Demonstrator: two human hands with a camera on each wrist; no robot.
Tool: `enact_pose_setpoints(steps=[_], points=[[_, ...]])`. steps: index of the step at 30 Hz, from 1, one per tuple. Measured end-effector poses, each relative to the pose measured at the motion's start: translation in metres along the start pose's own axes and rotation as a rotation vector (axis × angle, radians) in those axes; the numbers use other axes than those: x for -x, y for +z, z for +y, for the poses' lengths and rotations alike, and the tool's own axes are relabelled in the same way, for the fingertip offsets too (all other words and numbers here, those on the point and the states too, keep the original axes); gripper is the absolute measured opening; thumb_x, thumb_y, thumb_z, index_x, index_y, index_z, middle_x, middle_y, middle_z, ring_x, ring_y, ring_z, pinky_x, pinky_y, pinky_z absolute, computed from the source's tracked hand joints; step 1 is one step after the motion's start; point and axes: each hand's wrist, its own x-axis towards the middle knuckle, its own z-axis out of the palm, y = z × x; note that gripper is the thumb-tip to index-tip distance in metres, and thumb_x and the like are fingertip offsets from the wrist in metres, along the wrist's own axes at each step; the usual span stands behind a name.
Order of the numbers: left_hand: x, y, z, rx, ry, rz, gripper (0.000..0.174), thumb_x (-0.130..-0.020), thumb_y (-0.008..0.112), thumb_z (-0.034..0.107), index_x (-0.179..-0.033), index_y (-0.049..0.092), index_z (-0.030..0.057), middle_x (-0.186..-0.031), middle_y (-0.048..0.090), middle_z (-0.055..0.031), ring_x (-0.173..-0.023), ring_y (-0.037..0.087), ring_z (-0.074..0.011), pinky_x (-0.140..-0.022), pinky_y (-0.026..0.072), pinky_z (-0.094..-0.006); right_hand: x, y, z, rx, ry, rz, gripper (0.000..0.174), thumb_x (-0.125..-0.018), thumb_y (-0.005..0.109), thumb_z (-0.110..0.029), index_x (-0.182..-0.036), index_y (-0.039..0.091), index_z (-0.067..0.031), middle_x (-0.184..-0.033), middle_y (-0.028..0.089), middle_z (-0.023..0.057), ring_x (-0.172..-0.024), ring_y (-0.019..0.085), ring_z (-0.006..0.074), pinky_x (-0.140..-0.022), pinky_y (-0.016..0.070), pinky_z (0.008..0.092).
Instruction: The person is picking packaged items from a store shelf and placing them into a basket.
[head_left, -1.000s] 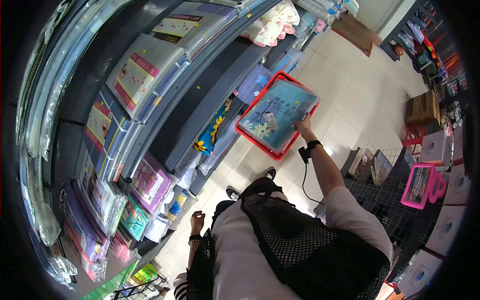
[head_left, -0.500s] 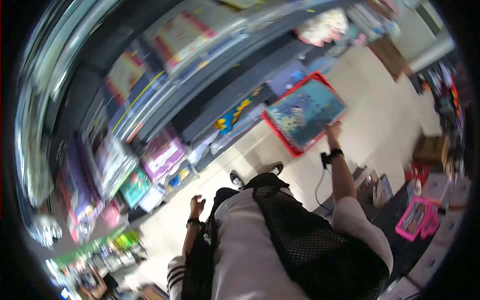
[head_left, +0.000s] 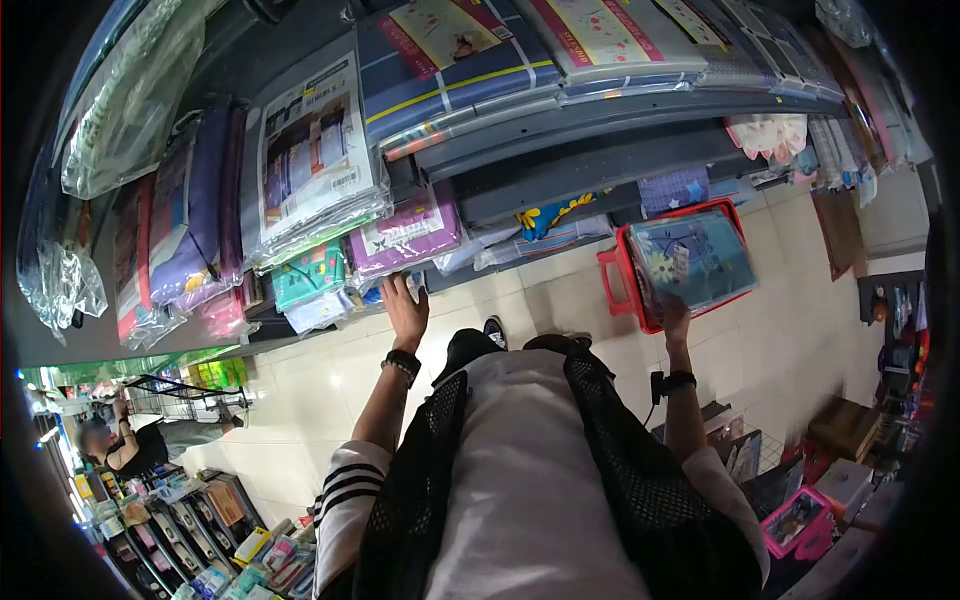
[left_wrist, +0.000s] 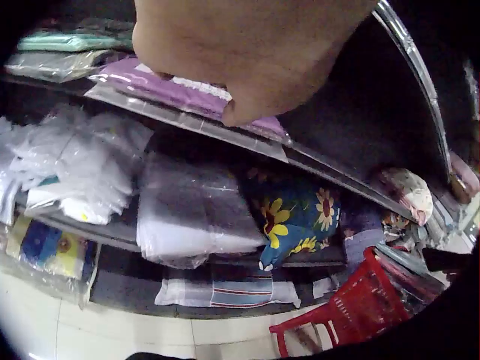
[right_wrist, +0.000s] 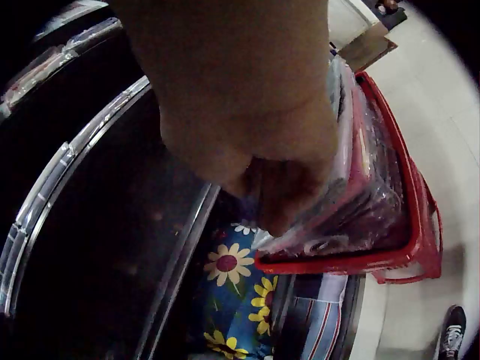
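Note:
My left hand reaches to the shelf, fingers extended, fingertips right at the front edge of a purple plastic-wrapped package. In the left wrist view the hand partly covers that package. A teal package lies beside it. At right, my right hand is at the near edge of a red basket. Its curled fingers pinch the edge of a flat blue flower-print package on top. The right wrist view shows several wrapped packages stacked in the basket; the fingertips are partly hidden there.
Packaged textiles fill the shelves; a blue sunflower-print bundle sits low down. A wire rack with a pink-framed item stands at right. Another person with a cart is at far left, near a display of goods.
The view has swung toward the shelf. My left hand has risen from beside my body to the purple package. My right hand stays at the basket, whose red handle now shows on its left side.

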Motion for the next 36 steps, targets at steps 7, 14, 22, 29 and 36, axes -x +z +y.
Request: enact_pose_setpoints(steps=[7,14,22,29,36], points=[[-0.062,-0.027,0.019,-0.189,0.175,-0.047,0.077,-0.066,0.077,0.012,-0.135,0.042,0.0162,-0.147,0.031,-0.0112,-0.137,0.023,-0.0365,-0.107,0.0241,-0.0546,0.035,0.034,0.013,0.263,0.271,-0.181,0.033,-0.082,0.055,-0.012,-0.114,0.057,-0.0046,-0.069,0.059,0.0030,-0.056,0.058,0.0111,-0.047,0.0453,0.0241],[-0.080,0.007,-0.018,-0.218,0.245,-0.070,0.068,-0.068,0.079,0.023,-0.129,0.050,0.0200,-0.144,0.039,-0.0069,-0.136,0.025,-0.0368,-0.105,0.0228,-0.0563,0.099,0.020,0.044,0.361,0.516,-0.151,0.037,-0.084,0.062,-0.013,-0.119,0.056,-0.0025,-0.080,0.068,0.0106,-0.056,0.063,0.0163,-0.048,0.0486,0.0270],[-0.088,0.010,-0.026,-0.169,0.471,0.018,0.022,-0.080,0.066,0.015,-0.102,0.063,0.0131,-0.117,0.058,-0.0053,-0.127,0.040,-0.0326,-0.095,0.0300,-0.0532,0.157,0.027,0.063,0.288,0.704,-0.105,0.033,-0.088,0.060,-0.018,-0.119,0.055,-0.0080,-0.086,0.069,0.0110,-0.064,0.067,0.0188,-0.055,0.0505,0.0274],[-0.097,0.004,-0.018,-0.176,0.514,0.026,0.012,-0.085,0.055,0.008,-0.096,0.062,0.0082,-0.107,0.060,-0.0063,-0.118,0.046,-0.0312,-0.092,0.0316,-0.0499,0.129,0.049,0.046,0.212,0.658,-0.148,0.033,-0.090,0.058,-0.021,-0.120,0.055,-0.0076,-0.088,0.069,0.0110,-0.067,0.067,0.0197,-0.056,0.0507,0.0277],[-0.077,-0.041,0.046,0.064,0.572,0.033,0.017,-0.076,0.060,0.004,-0.093,0.057,0.0046,-0.095,0.056,-0.0123,-0.095,0.050,-0.0315,-0.086,0.0329,-0.0454,0.064,0.161,-0.064,0.044,0.497,-0.584,0.042,-0.093,0.056,-0.036,-0.124,0.052,-0.0075,-0.104,0.066,0.0108,-0.089,0.066,0.0209,-0.078,0.0515,0.0328]])
